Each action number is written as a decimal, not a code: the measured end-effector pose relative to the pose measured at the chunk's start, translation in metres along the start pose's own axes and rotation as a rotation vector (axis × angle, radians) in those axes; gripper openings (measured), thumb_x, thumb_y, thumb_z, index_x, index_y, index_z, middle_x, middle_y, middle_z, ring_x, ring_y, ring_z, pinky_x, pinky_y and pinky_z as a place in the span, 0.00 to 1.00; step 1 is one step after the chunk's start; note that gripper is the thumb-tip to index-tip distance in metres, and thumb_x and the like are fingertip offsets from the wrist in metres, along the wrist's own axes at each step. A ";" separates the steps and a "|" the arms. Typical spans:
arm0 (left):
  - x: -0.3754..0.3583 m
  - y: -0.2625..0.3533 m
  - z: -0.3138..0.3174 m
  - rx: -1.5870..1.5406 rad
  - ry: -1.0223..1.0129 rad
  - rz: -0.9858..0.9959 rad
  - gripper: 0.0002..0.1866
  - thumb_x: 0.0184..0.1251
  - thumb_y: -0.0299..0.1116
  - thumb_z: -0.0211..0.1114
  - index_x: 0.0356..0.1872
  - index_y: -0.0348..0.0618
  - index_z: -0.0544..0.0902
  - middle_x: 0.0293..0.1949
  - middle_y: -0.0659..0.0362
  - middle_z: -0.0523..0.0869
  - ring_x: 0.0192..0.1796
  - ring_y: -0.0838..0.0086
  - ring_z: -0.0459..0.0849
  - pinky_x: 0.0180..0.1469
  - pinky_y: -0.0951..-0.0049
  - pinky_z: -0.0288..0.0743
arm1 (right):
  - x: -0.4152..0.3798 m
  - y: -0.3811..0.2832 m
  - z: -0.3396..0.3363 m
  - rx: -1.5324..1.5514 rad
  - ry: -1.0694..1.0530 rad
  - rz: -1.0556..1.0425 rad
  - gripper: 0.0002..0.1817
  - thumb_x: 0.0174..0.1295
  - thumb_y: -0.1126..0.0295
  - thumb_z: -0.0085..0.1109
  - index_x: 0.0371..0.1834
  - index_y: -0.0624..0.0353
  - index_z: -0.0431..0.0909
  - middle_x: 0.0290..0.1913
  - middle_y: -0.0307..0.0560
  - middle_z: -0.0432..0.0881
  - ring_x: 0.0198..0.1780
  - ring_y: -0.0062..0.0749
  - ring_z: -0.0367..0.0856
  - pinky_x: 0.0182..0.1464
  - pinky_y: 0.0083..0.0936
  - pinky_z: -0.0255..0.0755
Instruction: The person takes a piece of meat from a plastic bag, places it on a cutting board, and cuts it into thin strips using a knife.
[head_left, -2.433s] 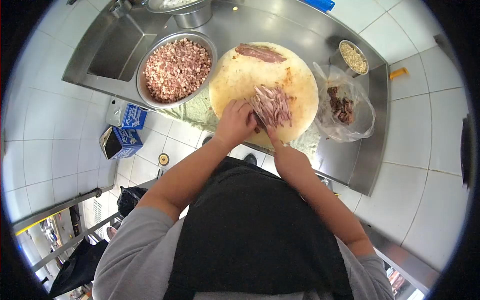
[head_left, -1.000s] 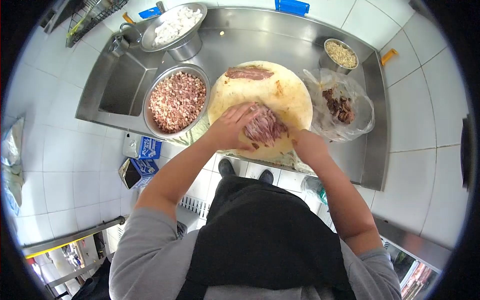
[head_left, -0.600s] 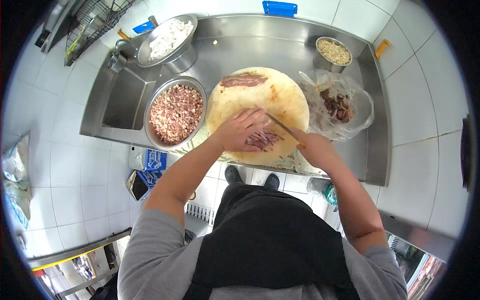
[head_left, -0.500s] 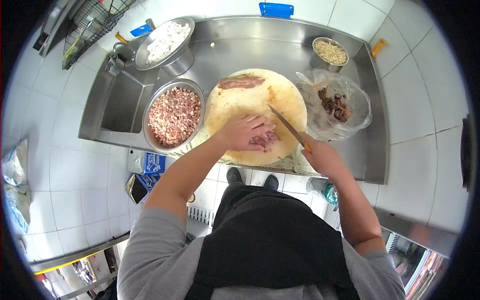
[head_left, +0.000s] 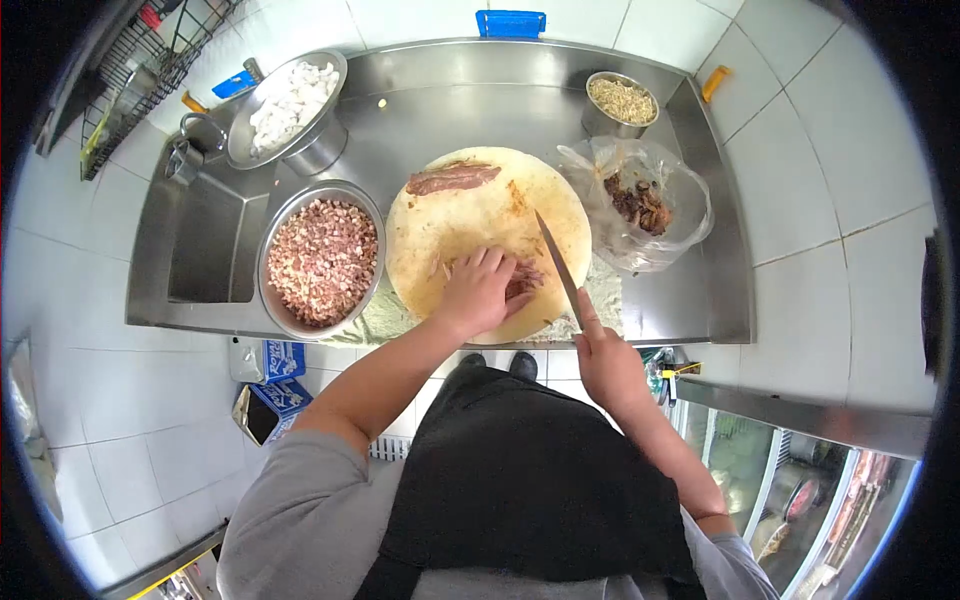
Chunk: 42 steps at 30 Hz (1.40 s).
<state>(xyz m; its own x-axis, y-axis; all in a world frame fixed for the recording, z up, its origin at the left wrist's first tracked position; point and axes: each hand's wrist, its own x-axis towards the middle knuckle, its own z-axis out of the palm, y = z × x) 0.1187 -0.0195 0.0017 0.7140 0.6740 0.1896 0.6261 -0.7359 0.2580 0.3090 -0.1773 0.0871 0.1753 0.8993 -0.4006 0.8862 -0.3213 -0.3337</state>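
Observation:
A round wooden chopping board (head_left: 430, 230) lies in front of me. My left hand (head_left: 480, 293) rests on it with bent fingers, closed over a small heap of sliced raw meat (head_left: 525, 277). Some slices stick out on the right of the fingers; the rest is hidden beneath them. My right hand (head_left: 607, 365) is closed round the handle of a kitchen knife (head_left: 560, 258). The blade points away from me, over the board's right side, apart from the meat. Near the board's far edge lies a longer piece of raw meat (head_left: 453, 179).
Left of the board stands a steel bowl (head_left: 268, 285) of diced meat. Behind it, a colander (head_left: 336, 85) holds white pieces. At right lie a plastic bag (head_left: 690, 185) with dark pieces and a steel container (head_left: 600, 125) of chopped bits. A sink (head_left: 215, 250) is at far left.
My left hand has drawn its fingers in over the sliced meat. The right hand with the knife has moved back toward me, and the blade stands more upright in view. The whole view has shifted.

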 end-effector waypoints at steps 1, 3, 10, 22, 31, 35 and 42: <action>0.001 -0.001 0.001 0.034 -0.003 0.008 0.34 0.68 0.63 0.67 0.60 0.42 0.83 0.56 0.54 0.81 0.61 0.56 0.78 0.64 0.51 0.71 | 0.003 -0.002 0.007 -0.033 -0.050 0.017 0.40 0.78 0.62 0.48 0.89 0.36 0.40 0.41 0.68 0.87 0.42 0.64 0.89 0.49 0.56 0.82; -0.001 -0.001 0.002 -0.009 0.004 0.011 0.33 0.70 0.63 0.65 0.58 0.41 0.83 0.56 0.54 0.81 0.60 0.57 0.78 0.63 0.51 0.71 | 0.006 -0.005 0.016 -0.073 -0.146 0.021 0.40 0.78 0.63 0.47 0.89 0.39 0.40 0.40 0.68 0.88 0.41 0.64 0.89 0.46 0.56 0.82; -0.005 -0.003 -0.013 -0.129 0.027 -0.066 0.39 0.71 0.64 0.63 0.67 0.38 0.79 0.65 0.46 0.79 0.69 0.51 0.75 0.70 0.46 0.68 | -0.010 -0.047 -0.002 -0.112 -0.016 0.083 0.41 0.78 0.63 0.47 0.89 0.43 0.39 0.40 0.69 0.88 0.39 0.64 0.89 0.46 0.59 0.82; -0.015 -0.023 -0.017 -0.309 0.008 -0.126 0.47 0.68 0.64 0.67 0.76 0.36 0.70 0.73 0.40 0.73 0.76 0.45 0.70 0.78 0.48 0.63 | -0.021 -0.061 0.016 -0.161 0.003 0.200 0.42 0.77 0.61 0.50 0.89 0.42 0.39 0.38 0.66 0.88 0.39 0.63 0.89 0.43 0.58 0.82; 0.016 -0.023 0.007 -0.423 0.011 0.147 0.23 0.65 0.47 0.72 0.51 0.38 0.85 0.52 0.49 0.85 0.60 0.53 0.82 0.62 0.53 0.78 | -0.026 -0.065 0.017 -0.179 0.060 0.219 0.42 0.77 0.61 0.51 0.89 0.43 0.40 0.37 0.64 0.89 0.38 0.61 0.89 0.44 0.56 0.82; 0.019 -0.022 0.006 -0.625 0.026 0.022 0.18 0.62 0.41 0.75 0.48 0.40 0.88 0.46 0.50 0.87 0.53 0.53 0.84 0.59 0.55 0.79 | -0.031 -0.066 0.020 -0.172 0.035 0.213 0.41 0.78 0.61 0.50 0.89 0.43 0.41 0.38 0.64 0.89 0.38 0.61 0.89 0.44 0.56 0.83; 0.027 -0.014 0.013 -0.529 0.071 0.083 0.10 0.62 0.35 0.73 0.37 0.40 0.85 0.42 0.52 0.87 0.51 0.53 0.84 0.57 0.55 0.78 | -0.033 -0.080 0.005 -0.182 -0.040 0.238 0.40 0.77 0.62 0.50 0.88 0.43 0.44 0.39 0.65 0.88 0.40 0.63 0.89 0.46 0.58 0.80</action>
<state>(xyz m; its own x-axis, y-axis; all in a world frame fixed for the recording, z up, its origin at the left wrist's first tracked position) 0.1338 0.0081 -0.0086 0.7201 0.6312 0.2882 0.3120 -0.6655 0.6781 0.2301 -0.1825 0.1230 0.3738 0.7913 -0.4838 0.8851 -0.4602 -0.0689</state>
